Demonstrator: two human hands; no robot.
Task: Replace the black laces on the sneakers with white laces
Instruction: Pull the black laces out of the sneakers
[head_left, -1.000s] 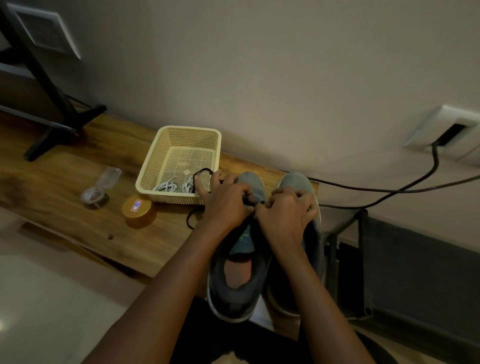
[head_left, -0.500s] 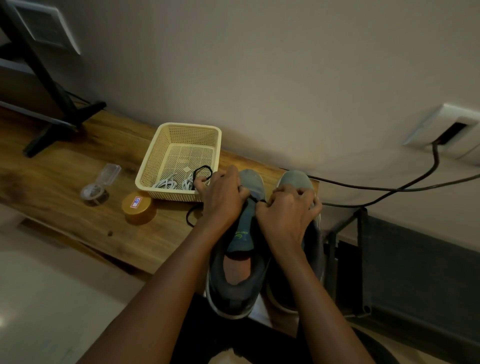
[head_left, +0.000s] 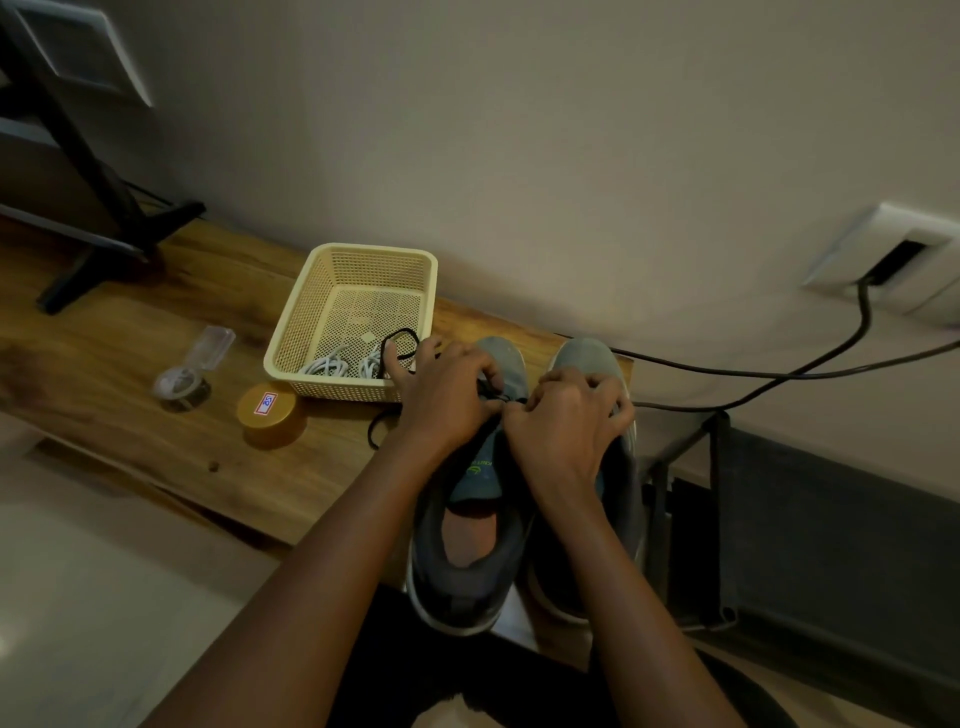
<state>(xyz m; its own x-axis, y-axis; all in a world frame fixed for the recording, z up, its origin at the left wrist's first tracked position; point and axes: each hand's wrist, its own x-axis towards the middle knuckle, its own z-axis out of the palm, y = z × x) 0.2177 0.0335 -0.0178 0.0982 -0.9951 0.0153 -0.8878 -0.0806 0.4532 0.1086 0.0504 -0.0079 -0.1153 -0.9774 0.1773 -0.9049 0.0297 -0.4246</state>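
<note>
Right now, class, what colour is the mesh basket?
Cream-yellow basket, clearest in the head view.

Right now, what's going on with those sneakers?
A person is unlacing the left sneaker on the bench. The left hand and right hand pinch its black lace near the toe; a loose loop reaches the basket. The white laces lie in the basket, untouched. The right sneaker stands alongside.

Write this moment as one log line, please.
phase: unlacing | left hand: holds black lace | right hand: pinches it | white laces: in basket
</note>
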